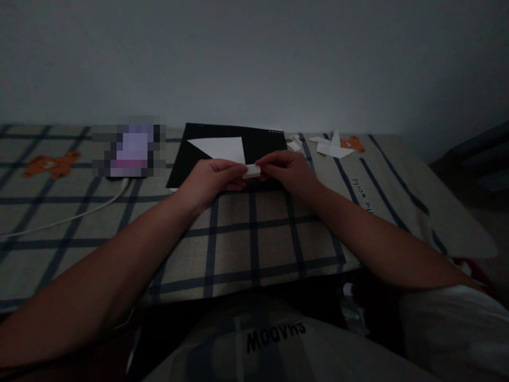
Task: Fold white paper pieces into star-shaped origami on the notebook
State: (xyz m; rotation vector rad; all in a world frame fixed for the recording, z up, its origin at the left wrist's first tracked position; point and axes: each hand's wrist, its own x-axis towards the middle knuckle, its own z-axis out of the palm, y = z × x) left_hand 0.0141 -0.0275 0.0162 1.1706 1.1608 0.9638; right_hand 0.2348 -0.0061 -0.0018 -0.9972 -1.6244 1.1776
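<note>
Between my two hands is a small folded piece of white paper, held level over the near part of a black flat board or folder. My left hand pinches its left end with thumb and fingers. At the right end, the thumb and fingertips of my right hand close on the same paper. Behind the hands a white paper sheet with a slanted, pointed outline lies on the black board. Its near part is covered by my left hand.
A folded white paper bird and a smaller folded paper lie to the right on the checked tablecloth. A blurred-out phone with a white cable is at left. The wall rises behind. A clear bottle stands below the table edge.
</note>
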